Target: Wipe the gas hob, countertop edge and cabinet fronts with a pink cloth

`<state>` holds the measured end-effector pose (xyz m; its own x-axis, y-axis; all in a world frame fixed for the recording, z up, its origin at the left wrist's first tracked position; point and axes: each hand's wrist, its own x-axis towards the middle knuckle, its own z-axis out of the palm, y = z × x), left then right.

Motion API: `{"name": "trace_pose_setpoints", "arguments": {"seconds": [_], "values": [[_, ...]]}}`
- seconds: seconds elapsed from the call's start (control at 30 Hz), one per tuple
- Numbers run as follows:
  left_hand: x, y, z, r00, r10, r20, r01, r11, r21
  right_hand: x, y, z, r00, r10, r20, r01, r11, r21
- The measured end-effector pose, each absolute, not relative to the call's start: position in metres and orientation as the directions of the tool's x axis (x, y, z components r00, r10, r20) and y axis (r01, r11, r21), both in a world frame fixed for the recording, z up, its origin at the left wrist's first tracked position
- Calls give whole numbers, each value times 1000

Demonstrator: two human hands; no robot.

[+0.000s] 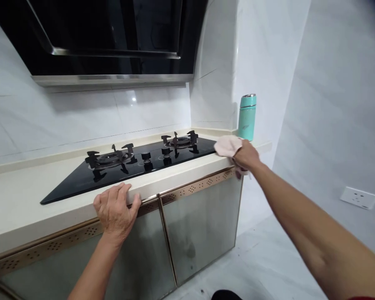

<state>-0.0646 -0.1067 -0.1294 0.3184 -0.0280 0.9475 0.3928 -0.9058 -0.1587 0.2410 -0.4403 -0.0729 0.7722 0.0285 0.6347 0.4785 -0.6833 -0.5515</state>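
A pale pink cloth (228,146) lies over the countertop's front edge near its right end, and my right hand (246,156) is closed on it. Part of the cloth hangs below that hand. My left hand (117,208) rests on the front edge of the white countertop (65,216), fingers laid over the rim and thumb apart, holding nothing. Between and behind the hands is a black glass gas hob (131,168) with two burners and two knobs. The cloth touches or nearly touches the hob's right corner.
A turquoise bottle (247,118) stands upright just behind my right hand. Above the hob hangs a black range hood (112,62). Cabinet doors (203,221) with a perforated gold strip sit below the counter. A wall socket (359,197) is at the right.
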Motion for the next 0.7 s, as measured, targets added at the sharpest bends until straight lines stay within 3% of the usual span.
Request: {"name": "trace_pose_setpoints", "arguments": {"seconds": [0.13,0.23,0.33,0.47,0.57,0.7], "values": [[-58,-106,-132,242,-81,967,408,-896,-177,249,-448,-63,839,60,541,350,-821,-451],[-57,-108,-132,241,-75,968,405,-899,-170,219,-411,-62,806,190,561,438,-829,-348],[-60,-110,-130,256,-42,966,395,-907,-145,168,-358,-63,701,429,570,643,-726,-245],[-66,-110,-130,302,-37,953,366,-918,-151,86,-282,-58,463,654,598,863,-488,-134],[-70,-105,-130,312,-69,947,392,-899,-194,38,-235,-59,329,692,643,925,-373,-72],[-77,-101,-127,336,-111,935,384,-890,-244,28,-212,-77,219,572,791,943,-334,-19]]}}
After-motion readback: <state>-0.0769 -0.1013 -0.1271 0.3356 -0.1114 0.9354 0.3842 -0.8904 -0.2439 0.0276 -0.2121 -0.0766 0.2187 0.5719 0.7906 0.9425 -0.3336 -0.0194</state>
